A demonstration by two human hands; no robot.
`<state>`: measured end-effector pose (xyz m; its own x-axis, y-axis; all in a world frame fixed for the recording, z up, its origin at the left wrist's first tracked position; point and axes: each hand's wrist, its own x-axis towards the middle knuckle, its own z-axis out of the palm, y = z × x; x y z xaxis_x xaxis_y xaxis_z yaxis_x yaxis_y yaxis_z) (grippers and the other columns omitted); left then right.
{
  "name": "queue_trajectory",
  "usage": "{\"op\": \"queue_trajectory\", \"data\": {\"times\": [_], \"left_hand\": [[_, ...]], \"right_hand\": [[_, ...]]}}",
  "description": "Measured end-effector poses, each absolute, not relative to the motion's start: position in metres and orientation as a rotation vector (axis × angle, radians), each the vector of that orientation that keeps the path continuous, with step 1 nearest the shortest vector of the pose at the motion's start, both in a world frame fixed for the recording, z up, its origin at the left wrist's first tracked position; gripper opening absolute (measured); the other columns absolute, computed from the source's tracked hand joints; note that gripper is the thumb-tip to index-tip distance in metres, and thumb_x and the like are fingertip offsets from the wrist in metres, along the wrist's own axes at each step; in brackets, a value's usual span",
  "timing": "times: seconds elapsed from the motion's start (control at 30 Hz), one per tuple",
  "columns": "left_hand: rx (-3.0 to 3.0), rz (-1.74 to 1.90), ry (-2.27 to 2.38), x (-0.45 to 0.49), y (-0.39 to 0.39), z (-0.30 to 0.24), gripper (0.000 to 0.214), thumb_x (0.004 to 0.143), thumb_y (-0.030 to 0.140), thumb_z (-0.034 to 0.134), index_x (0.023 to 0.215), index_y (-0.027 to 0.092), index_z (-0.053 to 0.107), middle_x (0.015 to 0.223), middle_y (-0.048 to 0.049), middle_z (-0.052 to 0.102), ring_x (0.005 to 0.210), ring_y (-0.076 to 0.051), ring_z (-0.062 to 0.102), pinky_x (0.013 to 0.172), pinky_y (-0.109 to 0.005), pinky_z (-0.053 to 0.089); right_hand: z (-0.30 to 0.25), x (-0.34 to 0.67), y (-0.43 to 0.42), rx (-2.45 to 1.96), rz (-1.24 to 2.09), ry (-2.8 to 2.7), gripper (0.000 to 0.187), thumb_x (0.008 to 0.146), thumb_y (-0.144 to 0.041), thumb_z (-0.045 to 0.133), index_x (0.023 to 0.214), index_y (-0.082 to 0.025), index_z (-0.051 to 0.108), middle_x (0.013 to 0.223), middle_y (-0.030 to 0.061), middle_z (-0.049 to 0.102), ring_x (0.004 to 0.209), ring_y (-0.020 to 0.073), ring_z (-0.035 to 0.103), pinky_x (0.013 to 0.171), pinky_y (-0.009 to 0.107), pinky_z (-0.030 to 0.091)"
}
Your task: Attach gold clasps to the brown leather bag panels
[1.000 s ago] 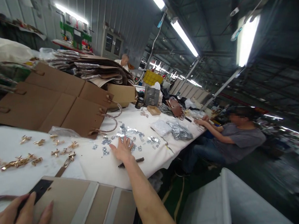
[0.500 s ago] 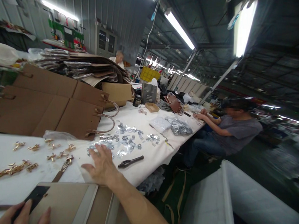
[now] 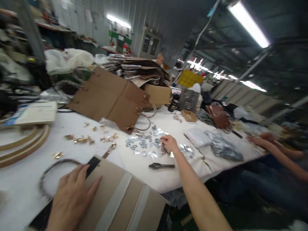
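My left hand (image 3: 71,197) lies on a beige bag panel (image 3: 111,191), its thumb stretched out and its fingers resting on the black strip along the edge. A braided handle (image 3: 44,174) curves out beside that hand. From the panel's upper edge a brown strap with a gold fitting (image 3: 109,149) sticks out. Over a spread of small silver metal plates (image 3: 143,143), my right hand (image 3: 169,143) has its fingertips pinched together; whatever is between them is too small to make out. A dark hand tool (image 3: 161,166) lies just below the plates.
Gold fittings (image 3: 83,139) lie in groups on the white table. Behind them are a brown bag panel (image 3: 111,97) with handles and a small cardboard tray (image 3: 189,115). Plastic-wrapped packs (image 3: 223,145) lie to the right. A co-worker's arms (image 3: 276,146) reach over the table's far right.
My right hand has gone from spread fingers at the near side of the metal plates to a pinch among them. The view has turned left, showing more of my left hand and the panel.
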<state>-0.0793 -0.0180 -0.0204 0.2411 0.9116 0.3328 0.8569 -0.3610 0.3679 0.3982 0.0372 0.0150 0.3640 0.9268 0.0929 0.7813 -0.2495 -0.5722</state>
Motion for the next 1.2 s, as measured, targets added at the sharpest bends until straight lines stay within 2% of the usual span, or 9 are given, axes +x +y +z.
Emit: {"op": "queue_trajectory", "data": {"times": [0.07, 0.17, 0.3, 0.4, 0.57, 0.7, 0.93, 1.03, 1.2], "left_hand": [[2.397, 0.675, 1.813, -0.075, -0.021, -0.009, 0.065, 0.098, 0.057, 0.044, 0.131, 0.004, 0.062, 0.132, -0.0234, 0.064, 0.119, -0.039, 0.056, 0.107, -0.053, 0.045], [2.356, 0.559, 1.922, -0.069, -0.020, 0.006, 0.053, 0.098, 0.051, 0.054, 0.130, 0.009, 0.064, 0.130, -0.0182, 0.065, 0.111, -0.035, 0.058, 0.102, -0.048, 0.049], [2.299, 0.466, 2.011, -0.058, -0.014, 0.018, 0.044, 0.095, 0.050, 0.063, 0.123, 0.016, 0.069, 0.121, -0.0146, 0.066, 0.103, -0.035, 0.058, 0.090, -0.047, 0.052], [2.265, 0.521, 1.936, -0.051, -0.005, 0.016, 0.032, 0.098, 0.043, 0.062, 0.112, 0.016, 0.072, 0.110, -0.0125, 0.067, 0.102, -0.031, 0.060, 0.092, -0.044, 0.052], [2.104, 0.634, 1.886, -0.052, 0.003, 0.009, 0.031, 0.099, 0.042, 0.061, 0.108, 0.015, 0.074, 0.106, -0.0111, 0.069, 0.101, -0.028, 0.063, 0.094, -0.042, 0.051], [2.013, 0.630, 1.912, -0.053, 0.002, 0.009, 0.028, 0.098, 0.043, 0.061, 0.101, 0.017, 0.074, 0.101, -0.0089, 0.072, 0.099, -0.027, 0.066, 0.089, -0.040, 0.052], [2.086, 0.616, 1.961, -0.049, 0.001, 0.010, 0.024, 0.100, 0.039, 0.058, 0.091, 0.020, 0.070, 0.093, -0.0070, 0.071, 0.093, -0.027, 0.066, 0.080, -0.039, 0.050], [2.029, 0.617, 1.912, -0.054, 0.003, 0.006, 0.024, 0.098, 0.043, 0.062, 0.097, 0.020, 0.069, 0.097, -0.0077, 0.071, 0.094, -0.027, 0.066, 0.079, -0.038, 0.050], [1.983, 0.666, 1.803, -0.062, 0.007, -0.002, 0.040, 0.090, 0.054, 0.070, 0.106, 0.017, 0.069, 0.104, -0.0110, 0.071, 0.100, -0.029, 0.066, 0.086, -0.041, 0.052]], "right_hand": [[0.008, 0.401, 0.043, -2.076, 0.407, -1.454, 0.008, 0.073, -0.025, 0.071, 0.074, -0.020, 0.078, 0.077, 0.0059, 0.077, 0.077, 0.0224, 0.068, 0.082, 0.034, 0.051], [0.004, 0.406, 0.053, -2.046, 0.406, -1.393, 0.014, 0.070, -0.033, 0.073, 0.067, -0.020, 0.072, 0.071, 0.0057, 0.072, 0.073, 0.0221, 0.063, 0.079, 0.037, 0.050], [0.012, 0.379, 0.057, -1.948, 0.379, -1.330, 0.035, 0.077, -0.049, 0.068, 0.092, -0.018, 0.073, 0.084, 0.0071, 0.072, 0.077, 0.0210, 0.062, 0.074, 0.035, 0.050], [0.023, 0.322, 0.055, -1.712, 0.599, -1.364, 0.044, 0.083, -0.052, 0.068, 0.111, -0.019, 0.071, 0.089, 0.0044, 0.070, 0.075, 0.0171, 0.060, 0.068, 0.030, 0.049], [0.035, 0.212, 0.043, -1.341, 1.113, -1.301, 0.030, 0.081, -0.044, 0.079, 0.100, -0.021, 0.073, 0.085, 0.0005, 0.069, 0.071, 0.0131, 0.059, 0.067, 0.028, 0.051], [0.024, 0.156, 0.038, -1.209, 1.388, -1.200, 0.028, 0.078, -0.041, 0.082, 0.093, -0.021, 0.069, 0.076, -0.0009, 0.068, 0.068, 0.0138, 0.064, 0.065, 0.028, 0.054], [0.000, 0.123, 0.047, -1.225, 1.598, -1.160, 0.038, 0.074, -0.050, 0.084, 0.091, -0.019, 0.069, 0.069, -0.0008, 0.071, 0.062, 0.0126, 0.064, 0.062, 0.026, 0.052], [-0.002, 0.121, 0.052, -1.247, 1.668, -1.188, 0.041, 0.073, -0.053, 0.083, 0.090, -0.018, 0.070, 0.067, -0.0004, 0.071, 0.058, 0.0112, 0.062, 0.058, 0.024, 0.048], [0.000, 0.119, 0.061, -1.274, 1.708, -1.345, 0.034, 0.075, -0.048, 0.082, 0.086, -0.017, 0.073, 0.062, -0.0042, 0.064, 0.050, 0.0074, 0.050, 0.050, 0.021, 0.037]]}}
